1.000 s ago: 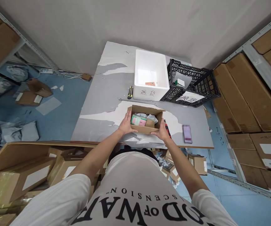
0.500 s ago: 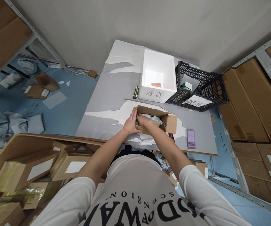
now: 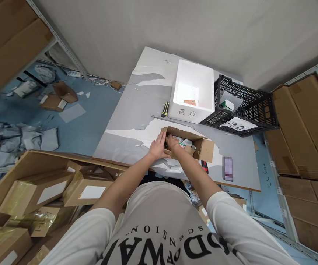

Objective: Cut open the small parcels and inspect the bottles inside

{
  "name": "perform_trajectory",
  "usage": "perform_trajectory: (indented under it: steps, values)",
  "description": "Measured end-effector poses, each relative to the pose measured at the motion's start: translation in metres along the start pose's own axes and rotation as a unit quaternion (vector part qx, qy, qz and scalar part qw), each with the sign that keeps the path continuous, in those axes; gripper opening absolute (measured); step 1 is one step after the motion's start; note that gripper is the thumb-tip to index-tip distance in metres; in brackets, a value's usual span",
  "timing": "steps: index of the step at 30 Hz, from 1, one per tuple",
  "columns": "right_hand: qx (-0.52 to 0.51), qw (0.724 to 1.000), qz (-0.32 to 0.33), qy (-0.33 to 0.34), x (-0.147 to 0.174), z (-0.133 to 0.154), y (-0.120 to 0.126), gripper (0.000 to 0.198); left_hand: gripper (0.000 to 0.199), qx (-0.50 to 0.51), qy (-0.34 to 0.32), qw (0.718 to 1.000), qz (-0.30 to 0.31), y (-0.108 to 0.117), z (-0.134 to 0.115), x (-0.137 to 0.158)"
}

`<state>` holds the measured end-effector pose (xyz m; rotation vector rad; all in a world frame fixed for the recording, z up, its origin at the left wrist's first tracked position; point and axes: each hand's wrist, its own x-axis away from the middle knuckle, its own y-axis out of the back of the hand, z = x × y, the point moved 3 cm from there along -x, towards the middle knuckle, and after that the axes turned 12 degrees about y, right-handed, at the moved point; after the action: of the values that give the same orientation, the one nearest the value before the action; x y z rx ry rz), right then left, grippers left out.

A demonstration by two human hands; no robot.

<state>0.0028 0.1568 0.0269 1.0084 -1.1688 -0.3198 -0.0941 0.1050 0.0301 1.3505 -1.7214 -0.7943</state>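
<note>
An open cardboard box (image 3: 206, 150) lies on the worktable, its flap out to the right. My left hand (image 3: 157, 148) grips the box's left end, fingers stretched along the outside and thumb spread toward the near side. Inside that same end is my right hand (image 3: 172, 142), its fingers bent down; what they hold is hidden. Right of these fingers, crumpled white paper (image 3: 187, 142) and a small white-and-green item (image 3: 182, 144) show in the box. Beyond the box lies a yellow-and-black box cutter (image 3: 164, 109).
A white foam bin (image 3: 190, 115) and a black plastic crate (image 3: 247, 127) stand on the table's far side. A blurred purple item (image 3: 227, 168) and a red-and-black object (image 3: 204, 166) lie at the right. A large carton (image 3: 31, 156) of boxes sits at the left.
The view has shifted, so the table appears further right. Inside the box, a white-and-green item and a piece of brown cardboard now show beside my right hand. My left hand stays at the box's end.
</note>
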Motion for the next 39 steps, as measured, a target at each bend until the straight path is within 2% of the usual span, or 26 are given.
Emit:
perform_trajectory:
  steps: [3, 6, 10, 12, 14, 16, 20, 22, 27, 30, 35, 39]
  values:
    - [0.004, 1.0, -0.004, 0.0, 0.004, 0.0, 0.002, 0.054, 0.14, -0.01, 0.002, 1.0, 0.003, 0.0, -0.003, 0.0]
    - [0.0, 0.999, -0.017, 0.028, 0.011, -0.002, 0.007, 0.054, 0.137, -0.024, 0.015, 1.0, 0.008, 0.001, -0.005, 0.0]
    - [-0.012, 0.995, -0.042, 0.088, 0.03, -0.018, 0.025, 0.072, 0.135, -0.059, 0.031, 0.998, 0.007, 0.005, -0.008, 0.001]
    - [-0.026, 0.99, -0.081, 0.109, 0.046, -0.035, 0.035, 0.069, 0.135, -0.08, 0.034, 0.996, -0.003, 0.008, -0.011, 0.003]
    - [-0.053, 0.979, -0.148, 0.131, 0.067, -0.053, 0.043, 0.06, 0.132, -0.103, 0.031, 0.994, -0.02, 0.013, -0.015, 0.006]
    - [-0.087, 0.958, -0.226, 0.151, 0.09, -0.07, 0.044, 0.053, 0.121, -0.126, 0.011, 0.991, -0.04, 0.018, -0.02, 0.01]
    - [-0.143, 0.914, -0.349, 0.15, 0.13, -0.093, 0.032, 0.045, 0.065, -0.158, -0.109, 0.98, -0.043, 0.018, -0.036, 0.021]
    - [-0.159, 0.895, -0.395, 0.135, 0.145, -0.099, 0.029, 0.044, 0.046, -0.168, -0.134, 0.976, -0.035, 0.015, -0.043, 0.024]
    - [-0.188, 0.837, -0.493, 0.144, 0.175, -0.11, 0.048, 0.039, 0.026, -0.194, -0.086, 0.976, -0.042, 0.011, -0.052, 0.018]
    - [-0.193, 0.783, -0.572, 0.147, 0.2, -0.12, 0.07, 0.038, 0.021, -0.208, -0.047, 0.976, -0.043, 0.012, -0.051, 0.011]
    - [-0.175, 0.679, -0.702, 0.123, 0.254, -0.144, 0.094, 0.041, 0.025, -0.229, 0.044, 0.971, -0.053, 0.028, -0.03, 0.003]
    - [-0.164, 0.635, -0.748, 0.1, 0.283, -0.159, 0.086, 0.042, 0.028, -0.24, 0.106, 0.962, -0.078, 0.046, -0.006, -0.005]
